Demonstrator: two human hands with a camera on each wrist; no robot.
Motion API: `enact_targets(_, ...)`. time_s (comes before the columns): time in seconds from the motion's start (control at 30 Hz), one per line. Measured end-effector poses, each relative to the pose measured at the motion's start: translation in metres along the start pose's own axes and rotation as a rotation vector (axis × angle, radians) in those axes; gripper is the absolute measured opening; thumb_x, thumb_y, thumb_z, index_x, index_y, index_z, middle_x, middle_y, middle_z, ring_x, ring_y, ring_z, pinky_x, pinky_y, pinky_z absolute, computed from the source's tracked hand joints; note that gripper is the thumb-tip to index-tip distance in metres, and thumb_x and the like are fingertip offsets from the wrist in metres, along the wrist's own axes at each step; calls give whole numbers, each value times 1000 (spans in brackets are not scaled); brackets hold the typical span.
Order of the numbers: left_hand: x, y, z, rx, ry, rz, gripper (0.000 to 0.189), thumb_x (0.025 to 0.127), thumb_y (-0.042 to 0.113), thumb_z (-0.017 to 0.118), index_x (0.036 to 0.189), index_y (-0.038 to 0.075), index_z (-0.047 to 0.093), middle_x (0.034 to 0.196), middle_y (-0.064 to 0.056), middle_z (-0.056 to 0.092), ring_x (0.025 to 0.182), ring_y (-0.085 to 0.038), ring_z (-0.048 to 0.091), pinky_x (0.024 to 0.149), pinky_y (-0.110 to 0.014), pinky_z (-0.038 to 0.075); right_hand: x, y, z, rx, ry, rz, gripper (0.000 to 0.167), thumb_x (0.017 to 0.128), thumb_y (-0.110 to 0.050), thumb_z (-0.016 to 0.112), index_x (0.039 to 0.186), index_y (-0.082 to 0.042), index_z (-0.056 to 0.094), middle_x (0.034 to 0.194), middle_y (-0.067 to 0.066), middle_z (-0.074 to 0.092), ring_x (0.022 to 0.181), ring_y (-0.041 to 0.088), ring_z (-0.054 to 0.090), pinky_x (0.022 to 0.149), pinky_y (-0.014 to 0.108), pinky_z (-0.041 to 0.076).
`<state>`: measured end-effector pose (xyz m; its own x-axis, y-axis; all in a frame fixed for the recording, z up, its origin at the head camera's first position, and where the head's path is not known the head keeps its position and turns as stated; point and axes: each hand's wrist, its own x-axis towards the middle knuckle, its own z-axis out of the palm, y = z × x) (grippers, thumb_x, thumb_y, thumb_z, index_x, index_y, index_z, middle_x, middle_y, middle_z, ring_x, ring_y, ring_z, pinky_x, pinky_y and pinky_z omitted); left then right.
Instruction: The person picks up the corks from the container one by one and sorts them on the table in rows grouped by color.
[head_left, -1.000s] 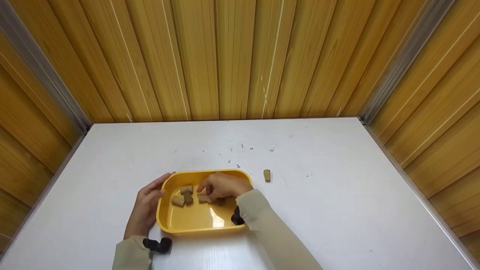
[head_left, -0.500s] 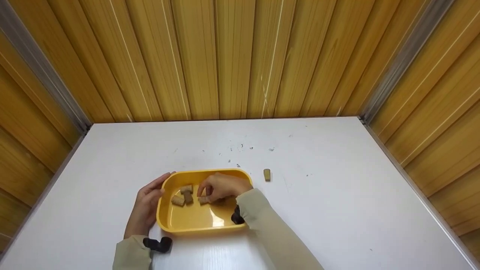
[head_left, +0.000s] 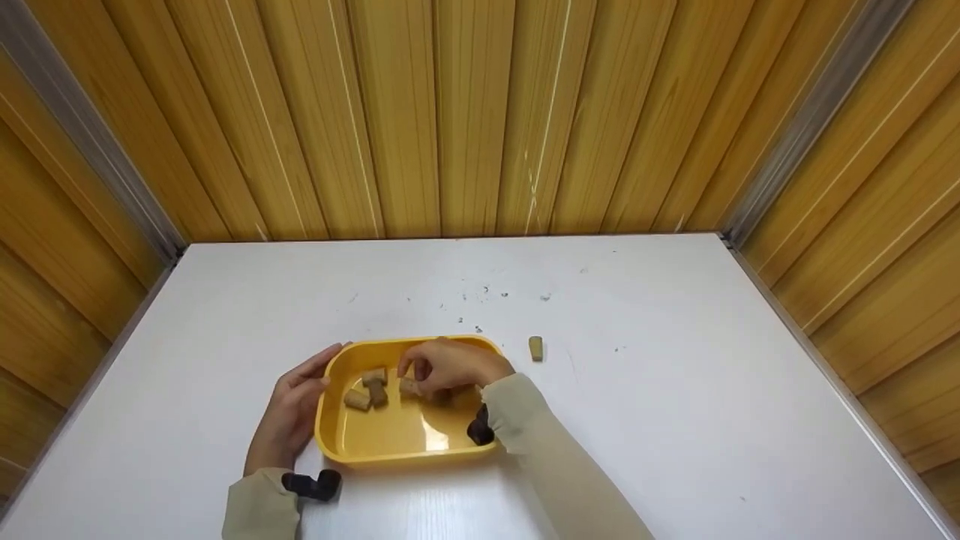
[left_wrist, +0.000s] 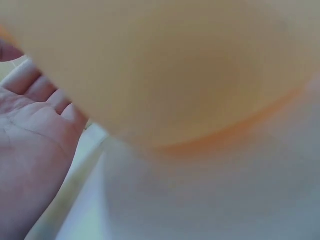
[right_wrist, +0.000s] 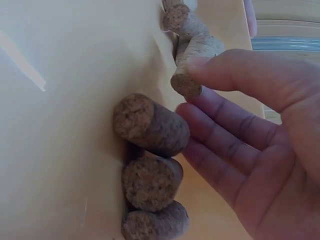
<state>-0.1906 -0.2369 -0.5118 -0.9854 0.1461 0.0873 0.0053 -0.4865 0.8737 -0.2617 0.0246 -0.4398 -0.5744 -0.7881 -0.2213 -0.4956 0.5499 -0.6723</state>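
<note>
A yellow plastic tray [head_left: 397,459] stands on the white table. Inside it, my right hand [head_left: 450,364] pinches a cork [right_wrist: 186,84] between thumb and fingers, as the right wrist view shows. Several other corks [right_wrist: 152,125] lie below and beside those fingers, partly hidden by the hand in the head view. To their left, a small group of corks [head_left: 377,394] lies on the tray floor. My left hand [head_left: 289,409] rests along the tray's left outer wall with its fingers extended and its palm [left_wrist: 35,145] facing the wall.
One more cork [head_left: 535,349] lies on the table [head_left: 675,405], right of the tray. Yellow wood-patterned panels [head_left: 465,120] wall in the back and both sides. Small dark marks dot the tabletop behind the tray.
My right hand has closed its index finger and thumb on a cork and raised it slightly, shifting a little up and right. The left hand stays at the tray's side.
</note>
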Motion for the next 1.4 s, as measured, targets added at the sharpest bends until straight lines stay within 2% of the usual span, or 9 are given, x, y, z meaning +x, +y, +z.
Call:
enact_targets(0.07, 0, 1, -1, 5, -6, -17, 52, 92, -9, 41, 143, -10, 31, 135, -3, 59, 126, -15, 55, 105, -29, 45, -2, 0, -2, -1, 1, 1, 23, 89, -13, 65, 111, -15, 65, 85, -1, 65, 64, 6, 55, 57, 16, 46)
enact_targets(0.23, -1, 2, 0, 20, 35, -46, 53, 92, -7, 42, 144, -8, 32, 133, -1, 61, 124, -14, 56, 104, -29, 45, -7, -2, -8, -24, 16, -15, 22, 89, -15, 64, 111, -18, 66, 86, -2, 66, 70, 6, 56, 62, 17, 47)
enact_targets(0.43, -1, 2, 1, 36, 32, -31, 53, 91, -8, 43, 143, -8, 34, 134, -1, 61, 126, -13, 55, 105, -28, 45, -13, -3, -17, -15, 44, -31, 23, 88, -12, 64, 110, -18, 66, 88, -1, 67, 75, 7, 58, 65, 17, 48)
enact_targets(0.67, -1, 0, 0, 22, 34, -8, 50, 91, -11, 42, 141, -10, 35, 133, -3, 61, 125, -14, 56, 104, -28, 45, -21, -5, -26, 10, 59, -59, 25, 88, -11, 64, 113, -15, 64, 99, 3, 69, 87, 9, 62, 76, 18, 52)
enact_targets(0.9, -1, 0, -1, 36, 53, -9, 50, 91, -9, 43, 141, -10, 37, 132, -3, 62, 124, -15, 57, 103, -29, 46, -32, -7, -38, 30, 113, -76, 26, 88, -10, 64, 113, -14, 64, 99, 4, 70, 87, 10, 64, 74, 19, 53)
enact_targets(1.17, -1, 0, -1, 30, 42, 1, 49, 91, -10, 41, 140, -10, 37, 132, -3, 62, 124, -15, 57, 104, -28, 45, -43, -1, -48, 42, 190, -89, 25, 86, -10, 65, 111, -13, 65, 97, 4, 71, 90, 12, 66, 83, 23, 55)
enact_targets(1.4, -1, 0, 0, 43, 50, 4, 49, 92, -10, 42, 140, -11, 37, 131, -3, 62, 124, -14, 57, 104, -28, 45, -53, 7, -52, 85, 225, -99, 27, 84, -6, 66, 111, -11, 64, 97, 5, 71, 88, 13, 66, 80, 23, 55)
